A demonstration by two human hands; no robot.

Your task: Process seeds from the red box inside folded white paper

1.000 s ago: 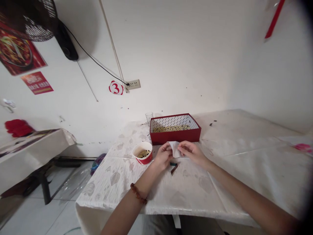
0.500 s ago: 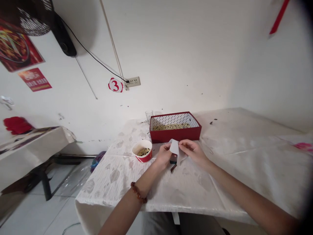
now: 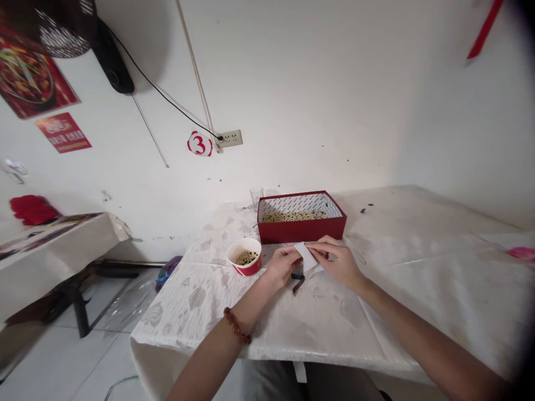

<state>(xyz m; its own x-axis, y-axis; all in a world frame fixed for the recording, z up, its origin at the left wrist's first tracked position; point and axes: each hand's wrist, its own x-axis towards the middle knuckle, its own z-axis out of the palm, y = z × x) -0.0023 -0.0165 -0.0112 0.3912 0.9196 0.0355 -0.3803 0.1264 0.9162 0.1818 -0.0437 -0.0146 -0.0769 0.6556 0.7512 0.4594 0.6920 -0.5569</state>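
A small white piece of paper or thin cloth [image 3: 308,259] is pinched between my two hands just in front of the dark red box. My left hand [image 3: 283,266] grips its left side, fingers closed. On the right edge, the fingers of my right hand [image 3: 337,260] are closed too, partly covering it. Below the white piece, a small dark strip [image 3: 298,287] lies on the tablecloth. To the left of my hands stands a red and white paper tub [image 3: 246,266] with small yellowish and black bits inside.
Behind my hands, the dark red box [image 3: 303,228] holds a layer of similar bits. A clear glass [image 3: 256,198] stands by its left corner. The table's pale patterned cloth [image 3: 196,328] hangs over the front edge. A fan [image 3: 54,28] is mounted upper left.
The white piece has tilted and sits lower and flatter between my fingers. My right hand has moved over more of it. The view has shifted slightly.
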